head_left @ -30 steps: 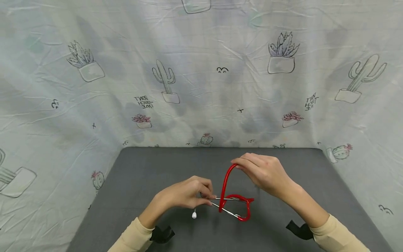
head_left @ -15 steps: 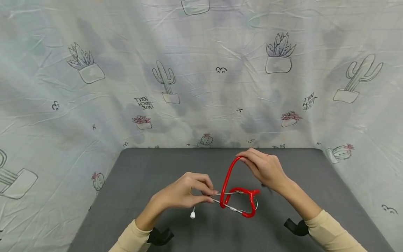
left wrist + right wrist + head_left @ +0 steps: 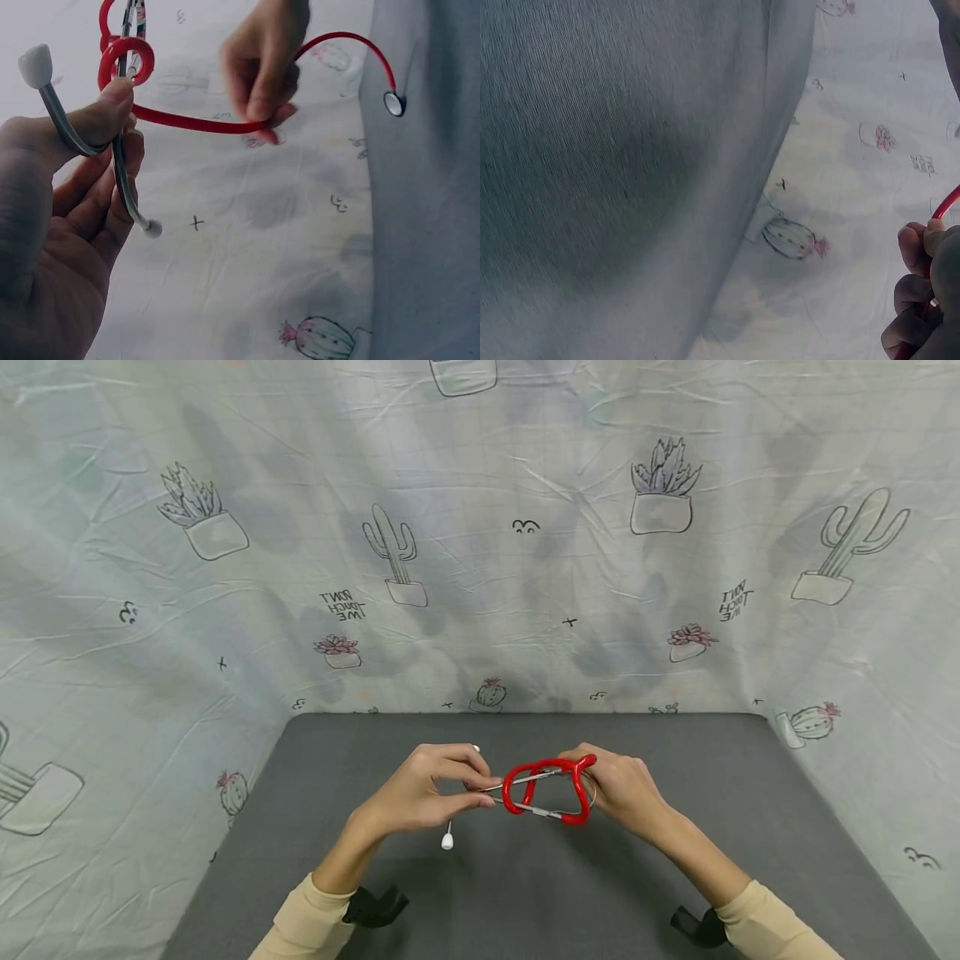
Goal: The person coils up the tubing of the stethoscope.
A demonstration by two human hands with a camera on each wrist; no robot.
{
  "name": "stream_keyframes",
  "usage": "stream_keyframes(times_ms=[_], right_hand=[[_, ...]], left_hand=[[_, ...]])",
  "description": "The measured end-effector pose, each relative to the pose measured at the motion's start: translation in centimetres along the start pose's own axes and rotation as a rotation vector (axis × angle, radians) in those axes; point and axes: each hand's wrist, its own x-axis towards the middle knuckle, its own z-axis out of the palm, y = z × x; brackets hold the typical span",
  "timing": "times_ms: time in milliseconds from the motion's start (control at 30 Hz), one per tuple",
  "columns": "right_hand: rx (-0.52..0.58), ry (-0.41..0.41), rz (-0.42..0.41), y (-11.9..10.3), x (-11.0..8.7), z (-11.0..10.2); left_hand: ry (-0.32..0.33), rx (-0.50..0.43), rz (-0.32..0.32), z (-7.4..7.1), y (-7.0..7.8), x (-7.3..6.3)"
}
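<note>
A stethoscope with red tubing (image 3: 573, 819) is held above the grey table. My left hand (image 3: 435, 785) pinches its metal ear tubes between thumb and fingers; a white ear tip (image 3: 447, 842) hangs below that hand. In the left wrist view, the red tube (image 3: 195, 124) loops round the ear tubes close to my left thumb. From there it stretches across to my right hand (image 3: 622, 785), whose curled fingers grip it. Past that hand the tube bends down to the round chest piece (image 3: 394, 103). In the head view the tubing partly covers my right fingers, and the chest piece is hidden.
The grey table (image 3: 360, 743) lies below both hands. Pale cloth (image 3: 480, 568) printed with cacti encloses it at the back and sides. Black straps (image 3: 375, 907) hang from both wrists near the beige sleeves.
My left hand has risen with the ear tubes. The right hand has lowered and come leftward behind the stethoscope, drawing the tall red arc down into a tight loop round the ear tubes.
</note>
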Motion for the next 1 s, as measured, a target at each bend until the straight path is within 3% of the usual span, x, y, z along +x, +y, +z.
stream_keyframes(times_ms=[100,233,500,700,867,1000], right_hand=[[0.001,-0.004,0.018,-0.8,-0.4,0.4],[0.035,0.007,-0.016,-2.1,-0.5,0.6],[-0.060,0.062,-0.148,-4.5,0.2,0.5],[-0.140,0.033,-0.188,-6.0,0.8,-0.4],[-0.150,-0.031,-0.192,-6.8,1.1,-1.3],[-0.152,-0.035,-0.190,-7.0,1.3,-1.9]], left_hand=[[0.045,0.039,-0.012,-0.6,-0.3,0.1],[0.121,0.088,-0.095,-1.2,-0.6,0.1],[0.245,0.153,-0.379,-1.8,-0.7,0.2],[0.246,0.190,-0.534,-1.9,-1.1,0.4],[0.229,0.226,-0.577,-1.9,-1.3,0.3],[0.212,0.247,-0.593,-1.9,-1.5,0.3]])
